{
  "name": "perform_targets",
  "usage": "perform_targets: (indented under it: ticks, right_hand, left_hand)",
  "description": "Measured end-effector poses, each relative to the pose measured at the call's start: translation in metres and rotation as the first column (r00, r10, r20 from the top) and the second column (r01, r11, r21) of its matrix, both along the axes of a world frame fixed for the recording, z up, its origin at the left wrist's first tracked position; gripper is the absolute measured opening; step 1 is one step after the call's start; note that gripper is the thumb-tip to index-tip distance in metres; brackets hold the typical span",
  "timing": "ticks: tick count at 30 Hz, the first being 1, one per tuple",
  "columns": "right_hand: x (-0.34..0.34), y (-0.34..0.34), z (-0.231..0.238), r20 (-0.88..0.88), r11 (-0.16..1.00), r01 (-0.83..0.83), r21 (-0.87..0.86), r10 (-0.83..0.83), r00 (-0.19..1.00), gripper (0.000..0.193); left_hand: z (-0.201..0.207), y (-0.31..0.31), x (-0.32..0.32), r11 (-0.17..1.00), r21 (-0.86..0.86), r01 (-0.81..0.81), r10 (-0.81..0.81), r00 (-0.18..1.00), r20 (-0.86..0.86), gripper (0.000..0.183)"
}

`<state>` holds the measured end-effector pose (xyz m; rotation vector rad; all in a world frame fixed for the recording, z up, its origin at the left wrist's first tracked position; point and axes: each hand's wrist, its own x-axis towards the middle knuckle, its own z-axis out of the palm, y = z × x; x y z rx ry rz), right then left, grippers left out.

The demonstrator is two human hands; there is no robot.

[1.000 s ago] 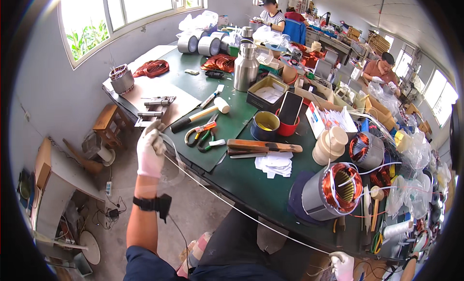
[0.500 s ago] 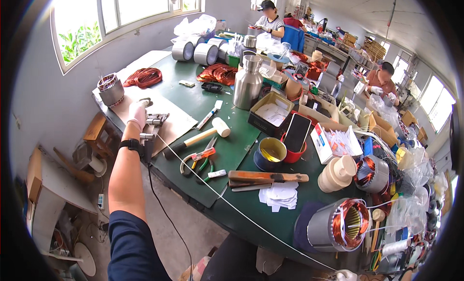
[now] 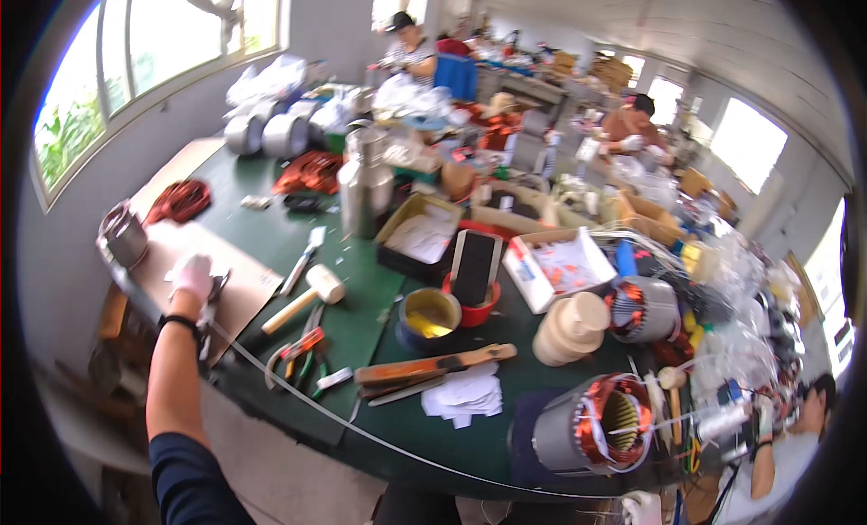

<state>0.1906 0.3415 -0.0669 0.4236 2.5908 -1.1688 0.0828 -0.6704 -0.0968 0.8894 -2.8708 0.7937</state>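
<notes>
My left hand (image 3: 191, 276), in a pale glove, is at a metal clamp-like device (image 3: 219, 288) near the table's left edge; its fingers are blurred. A long white cord (image 3: 388, 441) runs taut from beside that device along the table's front to my right hand (image 3: 641, 507). Only part of this gloved hand shows at the bottom edge, its fingers curled at the cord's end. To its upper left, a large motor stator (image 3: 562, 435) with copper windings lies on its side on a dark round pad. A smaller stator (image 3: 125, 236) stands beyond my left hand.
A mallet (image 3: 293, 310), pliers (image 3: 309, 371) and a scorched wooden stick (image 3: 438, 364) lie mid-table. Behind them stand a metal bottle (image 3: 366, 191), a phone (image 3: 474, 267) and boxes of paper slips. A co-worker's forearm (image 3: 763, 471) is at lower right; other people work farther back.
The view has swung to the right, so the table's things sit farther left in the picture. A co-worker at lower right has come more into sight. My left hand stays by the metal device.
</notes>
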Motion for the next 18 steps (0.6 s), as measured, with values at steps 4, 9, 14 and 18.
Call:
perform_targets:
  ticks: [4,9,14,18]
  right_hand:
    - [0.002,0.001,0.005,-0.049,0.991,-0.129,0.046,0.131,0.990,0.019]
    - [0.024,0.020,-0.004,-0.026,0.992,0.035,-0.122,-0.039,0.999,0.018]
    - [0.043,0.057,-0.015,0.038,0.996,-0.053,0.072,0.051,0.998,0.024]
    - [0.038,0.024,-0.001,-0.033,0.588,-0.400,0.704,0.589,0.808,0.034]
  left_hand:
    - [0.006,-0.002,-0.003,0.999,0.024,0.024,-0.022,0.997,-0.073,0.019]
    - [0.012,0.020,0.003,0.985,0.171,0.027,0.044,0.917,-0.396,0.016]
    - [0.040,0.097,0.008,0.899,0.273,0.342,0.048,0.543,-0.839,0.007]
    - [0.090,0.246,0.035,0.658,0.389,0.645,-0.007,0.522,-0.853,0.011]
